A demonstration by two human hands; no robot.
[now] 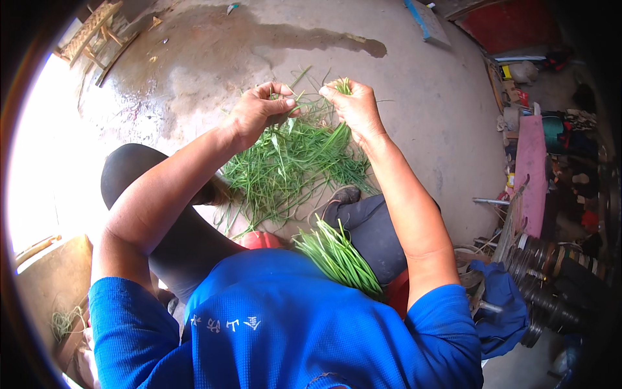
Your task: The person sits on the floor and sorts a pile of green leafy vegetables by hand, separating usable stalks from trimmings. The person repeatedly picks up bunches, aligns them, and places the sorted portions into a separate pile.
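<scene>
My right hand point(357, 104) is closed around a small bunch of thin green stalks point(344, 87), whose leaves hang below the fist. To its left, my left hand point(267, 104) pinches a few green stalks between thumb and fingers; the two hands are apart. Beneath both hands a loose heap of long green leaves point(286, 165) lies on the floor between my feet. A thicker bundle of straighter green stalks point(340, 257) rests on my right thigh, against the blue shirt point(291, 316).
Wet patches darken the concrete floor point(413, 97) ahead. A wooden stool or bench point(95, 36) is at the upper left. Along the right side are a pink cloth point(529, 175), a blue cloth point(500, 311) and stacked black coils point(544, 287). Something red point(257, 239) shows between my legs.
</scene>
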